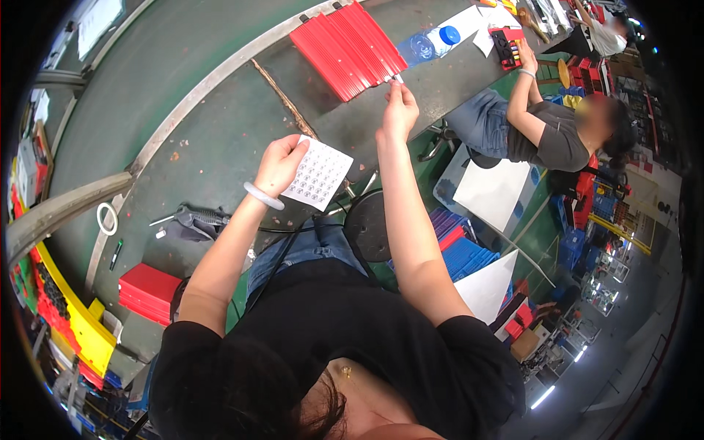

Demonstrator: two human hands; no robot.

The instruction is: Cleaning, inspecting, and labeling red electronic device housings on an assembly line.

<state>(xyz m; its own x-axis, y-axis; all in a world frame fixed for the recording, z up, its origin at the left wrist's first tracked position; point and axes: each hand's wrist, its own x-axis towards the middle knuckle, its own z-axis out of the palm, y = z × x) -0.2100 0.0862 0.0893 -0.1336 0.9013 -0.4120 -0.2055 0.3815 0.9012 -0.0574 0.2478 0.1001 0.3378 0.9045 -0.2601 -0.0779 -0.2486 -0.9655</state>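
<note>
My left hand pinches the upper left edge of a white sheet of small round printed stickers, held above the front of the bench. My right hand reaches forward to the near right corner of a block of red ribbed metal housings. Its thumb and fingers are pinched together at the end of the housings. A small pale spot shows at the fingertips; whether it is a sticker or part of a housing I cannot tell.
A water bottle lies right of the housings. A power screwdriver, a white tape ring, a green marker and another red housing stack are at the left. A co-worker sits at the right, hands on a red unit.
</note>
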